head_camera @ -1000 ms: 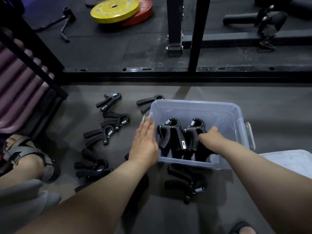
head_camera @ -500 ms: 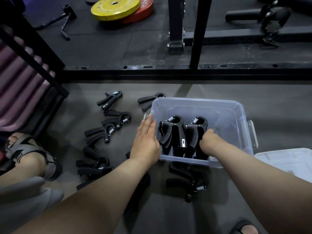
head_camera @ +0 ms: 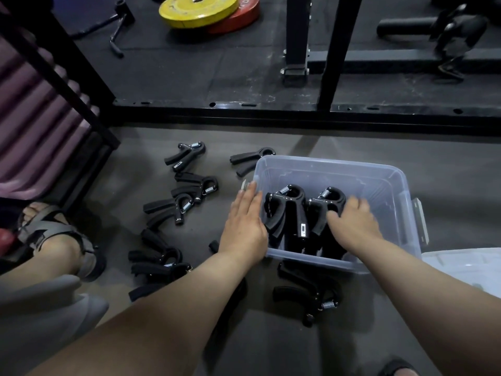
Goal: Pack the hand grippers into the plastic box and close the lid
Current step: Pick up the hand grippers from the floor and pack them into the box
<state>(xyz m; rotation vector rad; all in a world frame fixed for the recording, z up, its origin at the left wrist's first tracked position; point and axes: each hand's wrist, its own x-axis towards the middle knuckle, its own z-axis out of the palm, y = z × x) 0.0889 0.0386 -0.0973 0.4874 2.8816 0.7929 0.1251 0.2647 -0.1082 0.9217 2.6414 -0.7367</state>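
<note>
Clear plastic box: open on the grey floor in front of me, two black grippers standing in its near-left part
Left gripper in box: upright, spring end up, handles down
Right gripper in box: just beside the first, touching it
My left hand: flat and spread against the outside of the box's left wall, gripping nothing
My right hand: inside the box, fingers curled onto the right gripper; blurred, so I cannot tell how firmly it is held
Loose grippers: several on the floor left of the box, one at its far-left corner, more under its near wall
Lid: white, lying off the box to its right
</note>
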